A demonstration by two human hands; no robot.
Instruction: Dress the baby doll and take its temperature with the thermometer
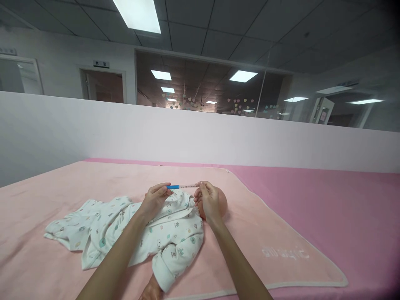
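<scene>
Left hand [158,194] and right hand [208,201] pinch a blue-and-clear plastic stick [183,186]; slackening could drop it onto the white-clothed doll [178,225] by the peach mat's [256,225] near edge.

We hold a slim blue-and-clear rod [184,186] between our left hand [156,196] and right hand [210,201], over a white-clothed baby doll [171,229].

Light: overhead panel [139,16], glaring white | ceiling [237,25]: dim grey | shadows: soft | right-hand corners: darkened
</scene>
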